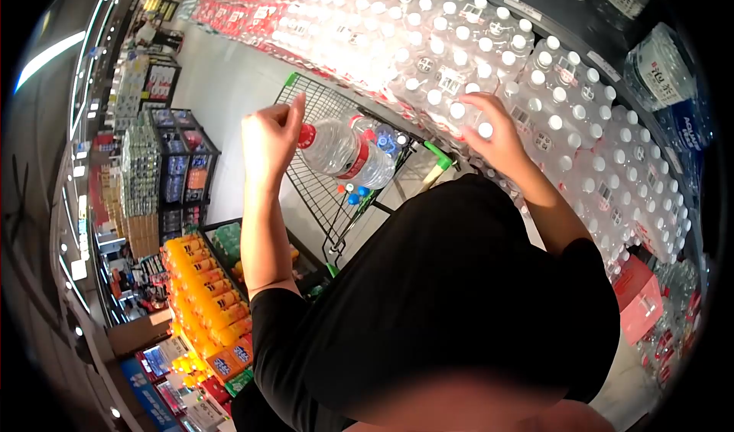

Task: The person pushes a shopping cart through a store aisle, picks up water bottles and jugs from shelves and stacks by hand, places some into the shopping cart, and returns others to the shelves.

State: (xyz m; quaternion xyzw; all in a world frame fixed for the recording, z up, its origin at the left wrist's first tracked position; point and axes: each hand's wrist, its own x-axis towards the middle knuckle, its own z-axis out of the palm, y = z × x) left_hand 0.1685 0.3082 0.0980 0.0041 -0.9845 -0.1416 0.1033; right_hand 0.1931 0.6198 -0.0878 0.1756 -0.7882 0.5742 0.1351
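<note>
My left hand (pixel 267 138) is curled, thumb raised, beside the red cap of a large clear bottle (pixel 332 149) with a red label. Whether its folded fingers hold anything is hidden. The bottle lies tilted over the shopping cart (pixel 313 203), cap toward this hand. Over the near edge of the stacked water bottles (pixel 566 118), my right hand (pixel 493 130) is open, thumb and fingers curved apart around a gap where white caps show. Blue-capped bottles (pixel 388 141) are in the cart, next to the large bottle.
The cart's green-ended handle (pixel 437 155) is close to my body. Orange drink bottles (pixel 202 287) stand stacked at the lower left, with a black display rack (pixel 183 164) farther back. Large bottles (pixel 659 69) sit on the shelf at the upper right. A red box (pixel 638 298) is at the right.
</note>
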